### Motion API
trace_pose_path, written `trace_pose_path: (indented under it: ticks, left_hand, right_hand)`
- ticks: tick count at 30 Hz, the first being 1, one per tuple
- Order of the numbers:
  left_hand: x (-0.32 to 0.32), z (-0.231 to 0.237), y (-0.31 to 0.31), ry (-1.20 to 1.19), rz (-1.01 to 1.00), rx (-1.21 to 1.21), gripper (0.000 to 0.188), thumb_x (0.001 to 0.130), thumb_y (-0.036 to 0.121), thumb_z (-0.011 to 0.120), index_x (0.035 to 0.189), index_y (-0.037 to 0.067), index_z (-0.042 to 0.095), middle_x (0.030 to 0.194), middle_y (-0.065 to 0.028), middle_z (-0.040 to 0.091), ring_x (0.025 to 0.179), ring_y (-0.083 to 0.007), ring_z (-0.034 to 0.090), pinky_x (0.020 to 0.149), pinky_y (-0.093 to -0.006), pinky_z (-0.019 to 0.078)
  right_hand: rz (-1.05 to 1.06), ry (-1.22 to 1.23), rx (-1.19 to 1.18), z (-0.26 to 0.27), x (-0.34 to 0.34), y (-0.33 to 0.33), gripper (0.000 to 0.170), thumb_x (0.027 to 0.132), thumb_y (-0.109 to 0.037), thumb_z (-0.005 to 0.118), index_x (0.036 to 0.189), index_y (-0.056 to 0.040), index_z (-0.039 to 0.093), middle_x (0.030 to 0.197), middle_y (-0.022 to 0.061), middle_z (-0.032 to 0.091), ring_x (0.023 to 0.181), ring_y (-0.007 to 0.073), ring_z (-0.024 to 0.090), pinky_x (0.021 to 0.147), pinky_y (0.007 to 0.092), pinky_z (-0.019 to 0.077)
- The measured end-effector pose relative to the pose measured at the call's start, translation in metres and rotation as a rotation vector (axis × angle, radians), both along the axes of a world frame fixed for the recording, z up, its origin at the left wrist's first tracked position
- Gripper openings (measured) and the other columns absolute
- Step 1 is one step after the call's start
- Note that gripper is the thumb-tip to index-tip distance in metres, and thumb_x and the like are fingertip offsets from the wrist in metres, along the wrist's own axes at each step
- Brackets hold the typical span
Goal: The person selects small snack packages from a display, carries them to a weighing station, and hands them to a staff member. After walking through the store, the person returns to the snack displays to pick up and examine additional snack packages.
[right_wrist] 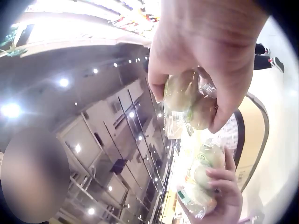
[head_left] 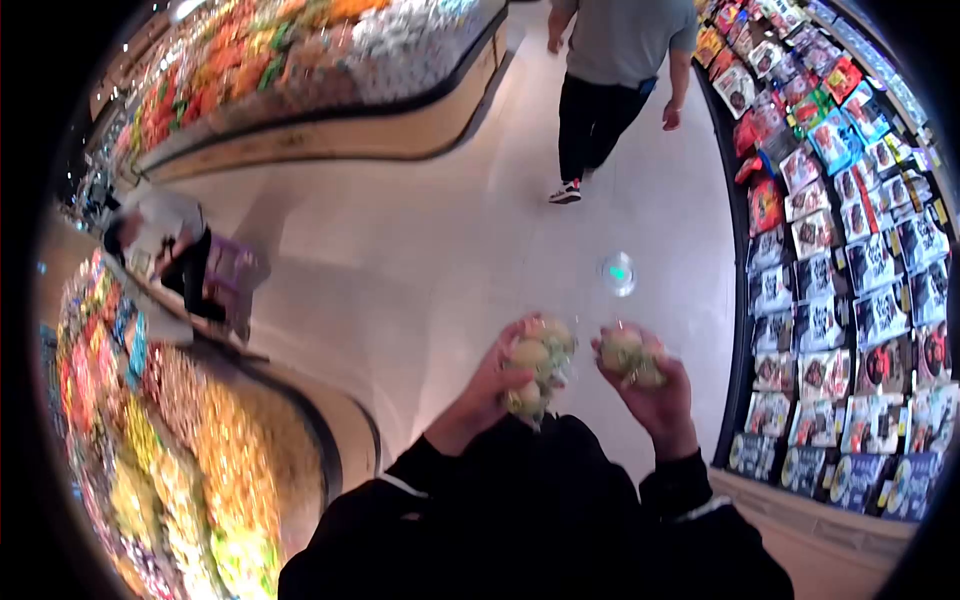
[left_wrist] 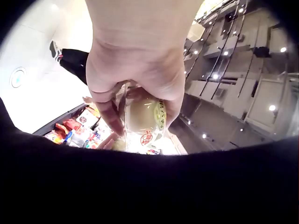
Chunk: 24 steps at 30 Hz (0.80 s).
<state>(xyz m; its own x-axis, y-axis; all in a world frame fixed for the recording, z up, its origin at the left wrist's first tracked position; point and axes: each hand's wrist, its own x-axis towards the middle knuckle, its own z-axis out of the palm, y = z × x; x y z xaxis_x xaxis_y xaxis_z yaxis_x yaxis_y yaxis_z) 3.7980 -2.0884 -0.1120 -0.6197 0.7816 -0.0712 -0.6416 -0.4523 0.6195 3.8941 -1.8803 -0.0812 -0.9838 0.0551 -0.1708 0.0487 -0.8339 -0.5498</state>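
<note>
My left hand (head_left: 488, 388) grips several pale, rounded pieces in clear wrappers (head_left: 533, 360), held in front of my body. Red and green print shows on one clear wrapper (left_wrist: 148, 126) in the left wrist view, with fingers curled round both sides. My right hand (head_left: 662, 396) holds a smaller bunch of similar wrapped pale pieces (head_left: 632, 360), at about the same height and a short gap away. In the right wrist view, its thumb and fingers pinch two rounded pieces (right_wrist: 187, 98) side by side. What the wrapped pieces are, I cannot tell.
A packaged-snack shelf (head_left: 820, 290) runs along the right. Loose-sweets bins stand at lower left (head_left: 200, 470) and upper left (head_left: 330, 60). A person (head_left: 615, 80) walks ahead in the aisle (head_left: 430, 240); another person (head_left: 170, 250) is by a purple stool (head_left: 232, 270) at left.
</note>
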Motion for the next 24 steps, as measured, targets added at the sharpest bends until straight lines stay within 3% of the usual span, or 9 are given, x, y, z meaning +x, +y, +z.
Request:
trace_pose_path:
  ticks: [3,8,11,15,18,24]
  left_hand:
    - [-0.079,-0.002,0.066,-0.068,-0.187,0.01,0.077,0.076,0.014,0.069,0.139,0.01,0.025,0.127,-0.0134,0.046,0.099,-0.0266,0.059,0.087,-0.0418,0.0507]
    - [-0.211,-0.017,0.194,-0.044,-0.489,-0.037,0.082,0.076,0.015,0.07,0.141,0.008,0.021,0.135,-0.012,0.036,0.118,-0.0242,0.047,0.097,-0.0407,0.0453]
    - [-0.278,-0.013,0.265,-0.04,-0.533,-0.079,0.085,0.072,0.02,0.073,0.14,0.008,0.023,0.13,-0.0128,0.04,0.105,-0.0269,0.057,0.089,-0.04,0.0496]
    - [-0.367,0.002,0.335,-0.059,-0.464,-0.042,0.086,0.071,0.02,0.073,0.141,0.009,0.022,0.132,-0.0128,0.039,0.104,-0.0289,0.057,0.089,-0.0404,0.0496]
    - [-0.435,0.02,0.362,-0.071,-0.321,-0.072,0.088,0.071,0.021,0.073,0.141,0.009,0.021,0.135,-0.0138,0.037,0.103,-0.0304,0.058,0.088,-0.04,0.0501]
    - [-0.595,0.005,0.422,0.015,-0.123,-0.025,0.099,0.07,0.02,0.074,0.146,0.011,0.011,0.137,-0.0143,0.035,0.105,-0.03,0.057,0.088,-0.0392,0.0496]
  right_hand:
    - [-0.159,-0.012,-0.019,-0.004,-0.045,0.062,0.061,0.078,-0.029,0.059,0.128,-0.0003,0.039,0.127,0.0162,0.046,0.12,0.0316,0.045,0.102,0.0408,0.0359]
    - [-0.354,0.008,-0.075,-0.034,-0.129,0.183,0.056,0.077,-0.029,0.059,0.124,-0.001,0.044,0.128,0.0205,0.045,0.122,0.0395,0.042,0.102,0.0434,0.0361]
    - [-0.383,0.009,-0.11,-0.033,-0.202,0.257,0.054,0.077,-0.027,0.058,0.122,-0.001,0.046,0.128,0.0246,0.044,0.122,0.0436,0.04,0.103,0.0449,0.0352]
    - [-0.24,0.024,-0.083,-0.001,-0.329,0.329,0.053,0.078,-0.03,0.056,0.122,-0.0017,0.046,0.127,0.025,0.044,0.122,0.043,0.041,0.104,0.0487,0.0332]
    - [-0.046,0.006,-0.115,0.021,-0.432,0.372,0.052,0.082,-0.032,0.053,0.125,-0.0038,0.044,0.129,0.0196,0.045,0.123,0.0376,0.042,0.104,0.053,0.0305]
    - [0.177,0.054,-0.088,0.014,-0.635,0.444,0.053,0.082,-0.031,0.054,0.126,-0.0037,0.044,0.129,0.0172,0.046,0.123,0.0345,0.043,0.105,0.0498,0.0308]
